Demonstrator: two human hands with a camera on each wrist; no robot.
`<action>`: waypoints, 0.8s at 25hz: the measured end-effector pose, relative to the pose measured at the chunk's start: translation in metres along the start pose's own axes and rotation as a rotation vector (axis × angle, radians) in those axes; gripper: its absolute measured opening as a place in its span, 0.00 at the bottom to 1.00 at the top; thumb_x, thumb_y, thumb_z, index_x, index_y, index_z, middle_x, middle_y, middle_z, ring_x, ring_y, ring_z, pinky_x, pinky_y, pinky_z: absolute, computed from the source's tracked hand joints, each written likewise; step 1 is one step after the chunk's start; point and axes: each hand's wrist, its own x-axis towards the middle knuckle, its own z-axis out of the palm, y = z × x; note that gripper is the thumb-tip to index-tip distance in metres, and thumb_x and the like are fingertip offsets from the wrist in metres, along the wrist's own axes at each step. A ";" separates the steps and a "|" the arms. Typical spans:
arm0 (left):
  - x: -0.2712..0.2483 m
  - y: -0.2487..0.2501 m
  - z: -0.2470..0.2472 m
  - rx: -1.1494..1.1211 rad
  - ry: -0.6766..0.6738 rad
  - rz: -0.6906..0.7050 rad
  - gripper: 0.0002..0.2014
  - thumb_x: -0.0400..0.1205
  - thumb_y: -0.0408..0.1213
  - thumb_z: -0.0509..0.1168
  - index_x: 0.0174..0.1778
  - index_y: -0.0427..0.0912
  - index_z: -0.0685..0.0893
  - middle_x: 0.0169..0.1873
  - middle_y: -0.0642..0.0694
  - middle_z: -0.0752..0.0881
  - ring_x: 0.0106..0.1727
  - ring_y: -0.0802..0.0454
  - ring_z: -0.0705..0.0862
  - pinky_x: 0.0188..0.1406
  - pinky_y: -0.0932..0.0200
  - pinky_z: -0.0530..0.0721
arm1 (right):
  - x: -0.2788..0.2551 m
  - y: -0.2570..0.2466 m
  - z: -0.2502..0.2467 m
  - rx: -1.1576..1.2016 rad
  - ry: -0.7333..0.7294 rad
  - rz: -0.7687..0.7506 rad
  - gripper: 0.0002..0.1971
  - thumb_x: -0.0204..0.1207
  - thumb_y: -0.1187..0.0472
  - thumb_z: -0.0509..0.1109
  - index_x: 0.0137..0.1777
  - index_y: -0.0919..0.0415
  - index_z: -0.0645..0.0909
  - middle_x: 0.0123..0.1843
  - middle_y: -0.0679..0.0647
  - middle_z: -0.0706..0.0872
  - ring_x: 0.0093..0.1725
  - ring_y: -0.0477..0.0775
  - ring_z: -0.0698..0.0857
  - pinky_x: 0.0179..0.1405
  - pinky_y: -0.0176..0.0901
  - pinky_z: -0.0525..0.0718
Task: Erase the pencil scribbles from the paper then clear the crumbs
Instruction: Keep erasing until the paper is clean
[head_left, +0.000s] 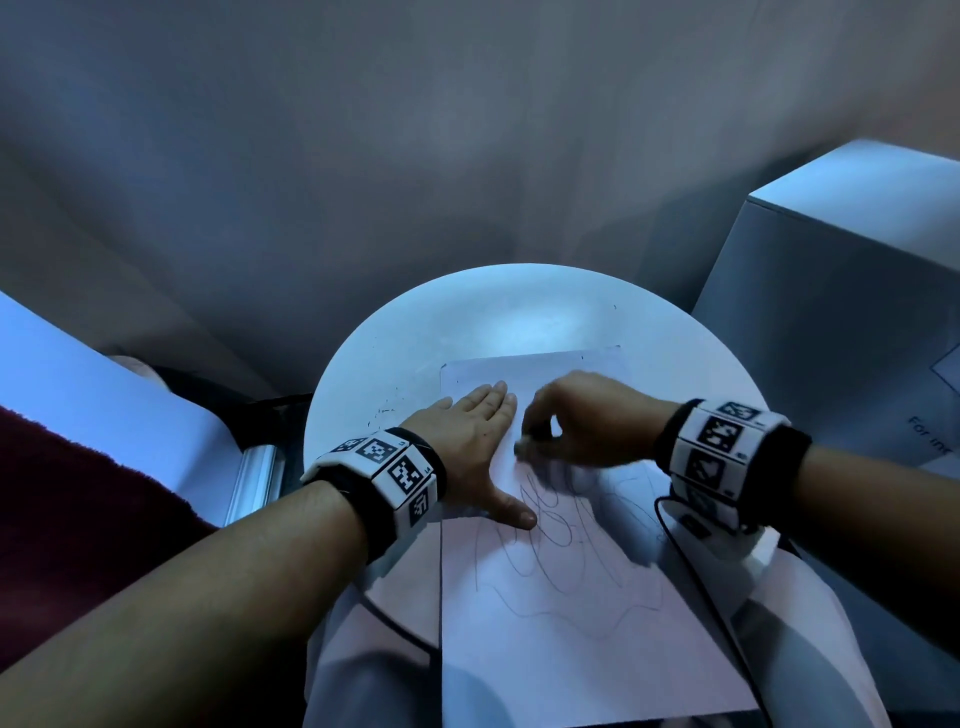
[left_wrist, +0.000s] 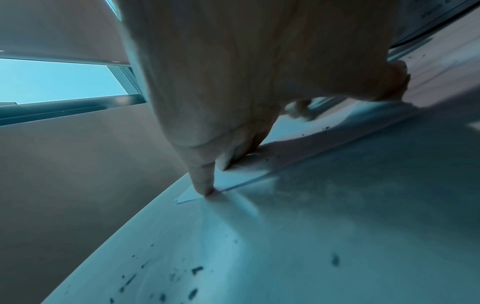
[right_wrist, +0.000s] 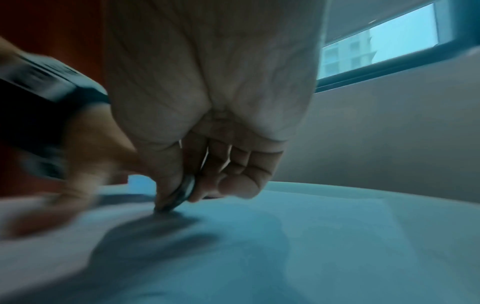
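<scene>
1 sheet of paper lies on the round white bench, its near end overhanging the bench edge; pencil scribbles cross its middle. 2 hands are on it. The left hand lies flat with fingers straight and thumb spread, pressing the sheet's left edge. The right hand is curled, thumb and fingers pinching 1 small dark-rimmed eraser whose tip touches the paper; its shape is blurred and mostly hidden. Dark crumbs, too many and too small to count, scatter on the bench left of the sheet. 1 grey box stands to the right, cut off by the frame.
</scene>
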 end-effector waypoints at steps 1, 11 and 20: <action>0.000 0.000 0.001 -0.002 0.005 0.002 0.70 0.64 0.83 0.62 0.88 0.42 0.37 0.88 0.46 0.37 0.89 0.52 0.38 0.87 0.43 0.50 | 0.005 0.005 -0.004 -0.003 0.044 0.052 0.11 0.77 0.46 0.71 0.46 0.51 0.90 0.43 0.48 0.91 0.42 0.52 0.86 0.46 0.48 0.86; 0.003 -0.002 0.002 0.000 0.006 0.006 0.70 0.63 0.84 0.61 0.88 0.43 0.36 0.88 0.46 0.36 0.88 0.52 0.37 0.87 0.43 0.49 | 0.005 0.007 -0.008 -0.009 0.003 0.046 0.13 0.77 0.44 0.71 0.45 0.52 0.90 0.42 0.49 0.92 0.41 0.53 0.86 0.46 0.50 0.87; 0.003 -0.002 0.002 0.010 -0.009 0.005 0.71 0.63 0.84 0.60 0.88 0.42 0.35 0.88 0.46 0.35 0.88 0.52 0.37 0.87 0.43 0.50 | -0.005 0.003 -0.004 -0.055 -0.048 0.056 0.14 0.76 0.41 0.70 0.47 0.50 0.90 0.44 0.47 0.92 0.43 0.53 0.87 0.46 0.46 0.86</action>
